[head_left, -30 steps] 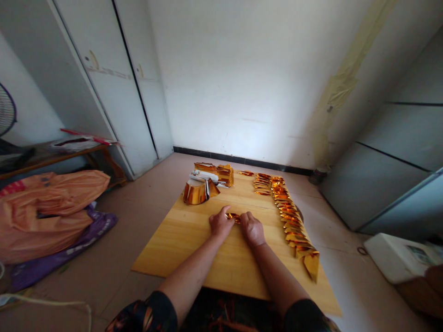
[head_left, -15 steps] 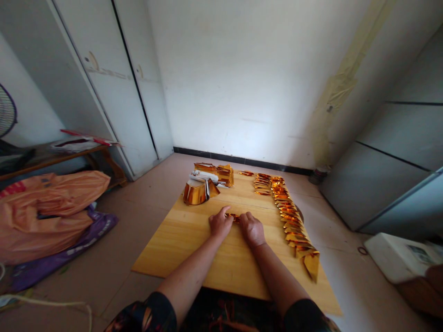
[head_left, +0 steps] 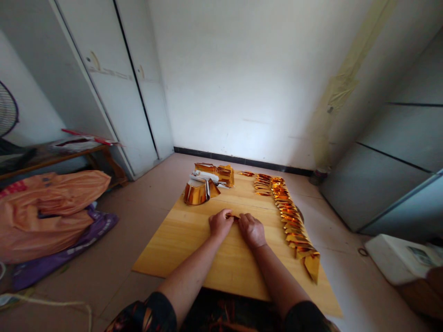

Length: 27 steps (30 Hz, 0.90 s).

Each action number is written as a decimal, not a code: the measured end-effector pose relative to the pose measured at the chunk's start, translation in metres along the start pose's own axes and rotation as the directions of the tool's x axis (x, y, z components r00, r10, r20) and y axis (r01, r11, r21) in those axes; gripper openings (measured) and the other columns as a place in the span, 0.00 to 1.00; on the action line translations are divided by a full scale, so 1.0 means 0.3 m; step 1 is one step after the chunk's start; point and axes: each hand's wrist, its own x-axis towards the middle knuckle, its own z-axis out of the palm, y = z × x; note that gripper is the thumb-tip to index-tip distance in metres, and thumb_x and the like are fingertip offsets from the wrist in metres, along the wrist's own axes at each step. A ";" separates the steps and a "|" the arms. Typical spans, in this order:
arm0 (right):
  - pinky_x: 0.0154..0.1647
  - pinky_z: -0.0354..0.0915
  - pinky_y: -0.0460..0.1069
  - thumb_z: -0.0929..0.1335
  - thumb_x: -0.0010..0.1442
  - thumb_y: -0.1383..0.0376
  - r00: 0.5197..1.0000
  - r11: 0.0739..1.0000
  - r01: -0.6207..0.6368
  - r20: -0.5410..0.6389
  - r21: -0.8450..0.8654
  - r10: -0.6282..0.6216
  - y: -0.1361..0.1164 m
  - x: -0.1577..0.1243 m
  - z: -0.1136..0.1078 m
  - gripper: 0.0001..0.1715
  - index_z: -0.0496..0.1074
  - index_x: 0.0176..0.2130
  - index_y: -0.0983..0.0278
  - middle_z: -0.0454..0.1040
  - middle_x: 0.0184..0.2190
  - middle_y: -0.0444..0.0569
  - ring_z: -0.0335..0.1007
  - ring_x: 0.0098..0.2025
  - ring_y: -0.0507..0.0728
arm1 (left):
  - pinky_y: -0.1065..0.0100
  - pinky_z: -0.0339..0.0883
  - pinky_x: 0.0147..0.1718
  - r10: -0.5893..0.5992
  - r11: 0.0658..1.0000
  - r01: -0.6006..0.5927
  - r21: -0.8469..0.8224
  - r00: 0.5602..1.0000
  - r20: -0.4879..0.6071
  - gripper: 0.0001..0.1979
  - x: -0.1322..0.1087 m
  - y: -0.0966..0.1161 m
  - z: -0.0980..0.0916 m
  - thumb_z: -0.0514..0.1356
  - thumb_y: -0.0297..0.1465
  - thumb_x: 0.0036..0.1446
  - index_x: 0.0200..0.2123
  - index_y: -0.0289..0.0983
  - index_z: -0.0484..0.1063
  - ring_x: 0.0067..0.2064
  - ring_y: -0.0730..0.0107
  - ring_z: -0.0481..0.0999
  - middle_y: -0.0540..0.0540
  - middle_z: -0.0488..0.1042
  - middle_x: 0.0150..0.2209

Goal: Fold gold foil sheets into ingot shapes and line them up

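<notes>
Between my hands, just above the middle of the wooden board (head_left: 194, 240), is a small piece of gold foil paper (head_left: 234, 216). My left hand (head_left: 220, 223) pinches its left end, thumb and fingers together. Closed on the right end is my right hand (head_left: 251, 229), its curled fingers covering part of the piece. Along the board's right side runs a long overlapping row of folded gold foil pieces (head_left: 290, 214). A smaller group of folded foil pieces (head_left: 263, 184) lies at the back. Curved gold foil sheets (head_left: 195, 192) stand at the back left.
More gold foil sheets (head_left: 225, 175) and a white bundle (head_left: 205, 176) are at the board's back left. An orange plastic bag (head_left: 51, 212) lies on the floor at left over a purple bag (head_left: 69, 253). A white box (head_left: 403, 258) stands at right, near a grey cabinet (head_left: 391, 170).
The foil piece between my hands has turned and shows less of its shiny face. My left thumb has come down onto it. My right hand has barely shifted.
</notes>
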 end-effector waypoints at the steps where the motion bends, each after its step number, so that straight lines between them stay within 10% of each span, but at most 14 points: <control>1: 0.28 0.53 0.45 0.61 0.63 0.67 1.000 1.000 -0.012 -0.018 0.019 0.012 0.001 -0.001 0.000 0.10 0.72 0.37 0.62 0.73 0.30 0.47 0.67 0.28 0.51 | 0.66 0.63 0.50 -0.004 1.000 0.004 -0.001 1.000 -0.001 0.14 0.001 -0.001 0.000 0.59 0.29 0.51 0.42 0.42 0.75 0.44 0.67 0.76 0.50 0.79 0.42; 14: 0.33 0.62 0.44 0.62 0.58 0.64 0.971 0.881 -0.191 -0.048 0.434 0.234 0.005 -0.005 0.014 0.12 0.74 0.38 0.60 0.77 0.33 0.47 0.72 0.32 0.53 | 0.68 0.61 0.51 0.058 0.998 -0.058 0.018 0.998 0.013 0.13 -0.006 -0.003 0.006 0.57 0.29 0.54 0.43 0.43 0.74 0.45 0.69 0.76 0.51 0.79 0.43; 22: 0.20 0.57 0.45 0.69 0.45 0.58 0.729 -0.004 -0.463 0.384 0.886 0.567 -0.055 0.010 -0.010 0.15 0.73 0.34 0.63 0.74 0.24 0.43 0.62 0.20 0.50 | 0.66 0.63 0.51 0.120 0.986 -0.120 -0.116 0.993 -0.003 0.13 0.011 -0.022 0.042 0.59 0.28 0.53 0.43 0.42 0.74 0.45 0.68 0.76 0.51 0.79 0.43; 27: 0.16 0.53 0.43 0.70 0.37 0.61 0.668 -0.308 -0.449 0.543 0.839 0.508 -0.075 0.003 -0.064 0.20 0.72 0.34 0.65 0.75 0.28 0.45 0.61 0.18 0.47 | 0.68 0.66 0.49 0.172 0.959 -0.170 -0.227 0.985 -0.010 0.14 0.020 -0.037 0.070 0.59 0.26 0.52 0.43 0.40 0.74 0.44 0.70 0.77 0.50 0.79 0.42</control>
